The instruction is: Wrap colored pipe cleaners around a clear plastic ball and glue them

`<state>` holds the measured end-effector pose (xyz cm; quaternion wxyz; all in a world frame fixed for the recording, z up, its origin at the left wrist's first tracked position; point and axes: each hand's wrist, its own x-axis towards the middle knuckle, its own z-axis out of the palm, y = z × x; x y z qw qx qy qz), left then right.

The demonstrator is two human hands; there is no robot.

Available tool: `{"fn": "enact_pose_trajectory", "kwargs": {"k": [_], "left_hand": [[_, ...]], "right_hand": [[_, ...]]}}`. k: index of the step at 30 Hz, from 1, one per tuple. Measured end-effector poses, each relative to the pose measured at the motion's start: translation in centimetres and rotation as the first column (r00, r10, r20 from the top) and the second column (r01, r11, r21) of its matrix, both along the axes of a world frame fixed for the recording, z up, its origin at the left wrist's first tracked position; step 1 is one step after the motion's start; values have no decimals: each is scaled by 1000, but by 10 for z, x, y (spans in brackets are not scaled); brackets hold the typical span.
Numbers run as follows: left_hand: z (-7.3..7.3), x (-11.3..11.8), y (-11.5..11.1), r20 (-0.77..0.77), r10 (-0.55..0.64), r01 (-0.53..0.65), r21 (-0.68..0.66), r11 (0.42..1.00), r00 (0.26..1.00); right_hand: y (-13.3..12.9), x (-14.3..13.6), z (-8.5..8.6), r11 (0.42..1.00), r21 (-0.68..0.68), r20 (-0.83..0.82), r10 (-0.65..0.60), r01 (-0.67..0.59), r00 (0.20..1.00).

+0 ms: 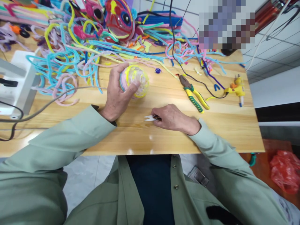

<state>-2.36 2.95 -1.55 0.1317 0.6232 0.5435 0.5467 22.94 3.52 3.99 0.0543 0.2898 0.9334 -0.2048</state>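
Observation:
My left hand [119, 90] is wrapped round a round, clear piece [140, 78] with yellow and pastel bands about its edge, its thumb lying across the face. To the right and nearer the table's front edge, my right hand [172, 117] is closed on small thread snips [150, 118], whose two blades point left and stand slightly apart. The blades touch nothing but may rest on the wood. A small dark blue bead-like piece [157, 71] lies right of the round piece.
Pliers [193, 95] with green and yellow handles and a yellow glue gun [236, 89] lie at the right. Tangled pipe cleaners [63, 59] and a red decorated ball [119, 20] fill the back. A white device [25, 78] stands at the left; cables cross the wooden table [131, 137].

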Motion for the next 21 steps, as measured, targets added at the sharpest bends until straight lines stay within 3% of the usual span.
{"fn": "enact_pose_trajectory", "kwargs": {"k": [6,14,16,18,21], "left_hand": [[2,-6,2,-121,-4,-6,-87,996,993],[1,-4,3,-21,-20,19,-49,999,1000],[1,-3,2,-6,-6,6,-33,999,1000],[1,-1,1,-3,-18,18,0,1000,1000],[2,0,-2,-53,-97,100,39,994,994]], "right_hand": [[-12,-16,-4,1000,-1,-65,27,-27,998],[-23,-26,-3,999,-11,7,48,-48,999],[-12,-9,2,997,41,-101,-56,61,993],[14,19,11,954,121,-329,-221,273,918],[74,71,24,780,215,-632,-348,588,692]]}}
